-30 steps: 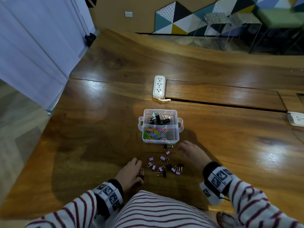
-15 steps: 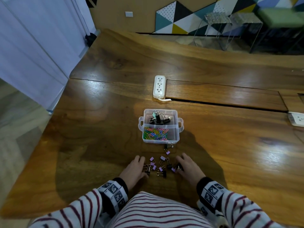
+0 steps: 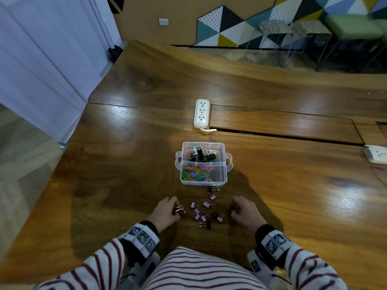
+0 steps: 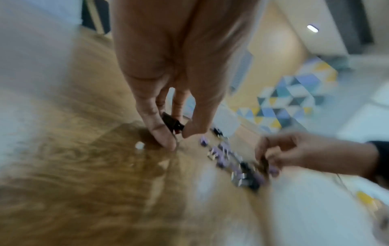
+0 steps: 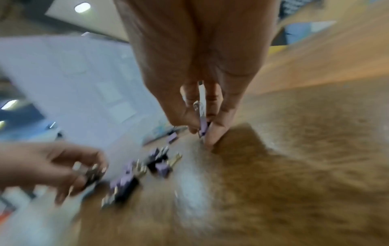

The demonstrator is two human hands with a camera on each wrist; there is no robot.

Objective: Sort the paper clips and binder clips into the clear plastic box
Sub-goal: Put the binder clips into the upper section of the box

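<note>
Your left hand (image 3: 165, 212) pinches a black binder clip (image 4: 171, 124) and your right hand (image 3: 245, 212) pinches a purple one (image 5: 203, 124), either side of the loose clips (image 3: 204, 214) lying near the clear plastic box (image 3: 224, 181)

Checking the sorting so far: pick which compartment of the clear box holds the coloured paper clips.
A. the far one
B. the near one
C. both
B: the paper clips fill the clear box's near compartment, while binder clips lie in the far one.
</note>
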